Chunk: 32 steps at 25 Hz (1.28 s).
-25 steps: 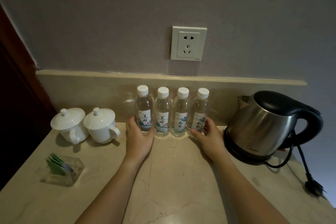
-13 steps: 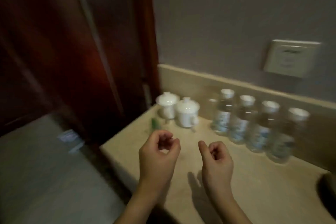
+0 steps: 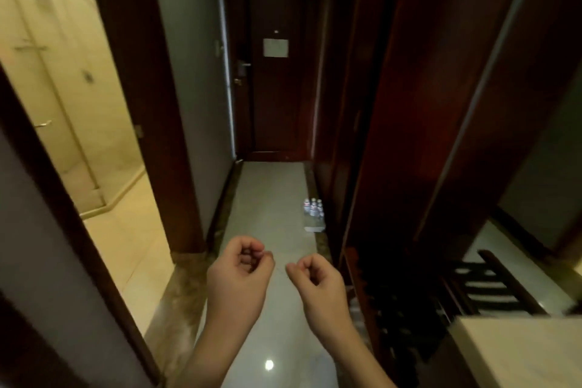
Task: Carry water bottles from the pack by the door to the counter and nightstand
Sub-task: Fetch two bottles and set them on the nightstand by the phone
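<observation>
View has swung away from the surface with the four bottles, cups and kettle; none of those show now. Instead a dim hallway runs ahead to a dark entry door (image 3: 273,98). Left hand (image 3: 241,274) and right hand (image 3: 315,280) are raised side by side over the pale floor (image 3: 267,198), close but apart, as half a second ago. Both have fingers curled inward and grasp nothing.

Pack of water bottles (image 3: 313,214) sits on the floor by the right-hand wall, short of the door, well apart from the hands. Three white caps show; the total count is too small and blurred to tell.

Lit bathroom (image 3: 63,104) opens at left. Dark wood panelling (image 3: 425,104) at right. Slatted dark rack (image 3: 491,287) at lower right is partly lost in shadow. Pale surface corner (image 3: 519,350) is cut off by the frame edge. Paper on the door is unreadable.
</observation>
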Each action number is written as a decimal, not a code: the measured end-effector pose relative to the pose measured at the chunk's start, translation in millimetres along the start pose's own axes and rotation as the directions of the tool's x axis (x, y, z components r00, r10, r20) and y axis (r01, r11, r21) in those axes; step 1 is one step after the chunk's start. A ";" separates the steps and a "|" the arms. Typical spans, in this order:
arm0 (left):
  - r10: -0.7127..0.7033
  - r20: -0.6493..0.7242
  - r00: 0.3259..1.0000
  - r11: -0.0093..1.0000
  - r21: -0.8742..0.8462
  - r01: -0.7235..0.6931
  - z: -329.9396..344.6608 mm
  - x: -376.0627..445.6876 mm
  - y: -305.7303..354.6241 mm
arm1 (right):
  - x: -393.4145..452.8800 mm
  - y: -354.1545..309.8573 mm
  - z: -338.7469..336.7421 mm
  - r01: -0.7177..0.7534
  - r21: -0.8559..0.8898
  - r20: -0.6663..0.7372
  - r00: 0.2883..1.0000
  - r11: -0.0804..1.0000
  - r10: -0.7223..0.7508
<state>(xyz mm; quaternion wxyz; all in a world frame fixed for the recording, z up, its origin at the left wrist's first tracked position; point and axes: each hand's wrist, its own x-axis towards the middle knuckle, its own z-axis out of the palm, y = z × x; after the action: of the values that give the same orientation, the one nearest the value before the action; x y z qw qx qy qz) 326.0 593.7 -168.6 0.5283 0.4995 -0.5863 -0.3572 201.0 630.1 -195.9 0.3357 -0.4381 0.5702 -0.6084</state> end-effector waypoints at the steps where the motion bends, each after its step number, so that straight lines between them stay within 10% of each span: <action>1: -0.007 -0.004 1.000 1.000 0.011 0.007 -6.4 22.1 -8.0 | 18.8 3.1 18.3 -0.005 -0.001 0.020 1.000 1.000 0.005; 11: 0.080 0.113 0.990 0.996 0.035 -0.085 13.1 250.9 -57.4 | 245.4 14.0 99.6 0.070 -0.063 -0.060 0.996 0.996 -0.073; 32: 0.118 0.286 0.951 0.992 0.001 -0.123 301.4 787.6 -132.6 | 849.3 87.5 109.8 0.149 -0.117 -0.113 0.980 0.982 -0.162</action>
<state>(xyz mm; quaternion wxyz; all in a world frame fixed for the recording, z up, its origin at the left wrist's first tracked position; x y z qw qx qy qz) 104.5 -230.4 -143.5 0.4542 0.4111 -0.6891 -0.3870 -38.3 -196.0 -158.4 0.2273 -0.4609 0.5857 -0.6268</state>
